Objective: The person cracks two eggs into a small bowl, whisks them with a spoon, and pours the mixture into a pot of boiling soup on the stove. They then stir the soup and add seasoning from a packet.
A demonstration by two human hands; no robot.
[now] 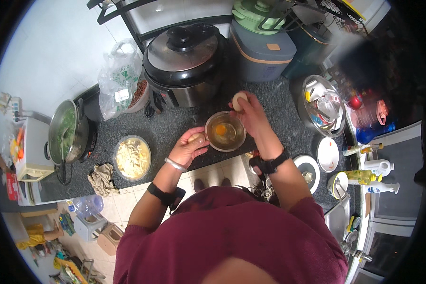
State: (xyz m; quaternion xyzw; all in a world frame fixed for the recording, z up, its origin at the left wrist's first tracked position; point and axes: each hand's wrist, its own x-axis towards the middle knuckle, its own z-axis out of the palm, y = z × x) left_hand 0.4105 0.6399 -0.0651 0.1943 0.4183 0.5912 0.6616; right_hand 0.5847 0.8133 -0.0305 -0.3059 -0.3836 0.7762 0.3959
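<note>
A small metal bowl (225, 131) stands near the front edge of the dark stone counter, with one raw egg yolk (220, 130) and egg white inside. My left hand (191, 142) is at the bowl's left side, its fingers around a pale egg or eggshell (196, 137). Above the bowl's upper right rim, my right hand (249, 113) holds another pale egg or eggshell (240, 101). Whether either shell is whole cannot be seen. Left of my left hand sits a round clear container (132, 158) of pale, chopped food.
A large pot (68, 132) of green liquid food stands at the left beside a crumpled cloth (102, 179). An electric pressure cooker (184, 64) is behind the bowl. On the right are a metal basin (322, 105) of utensils and packets, a white bowl (327, 154) and a sink (337, 218).
</note>
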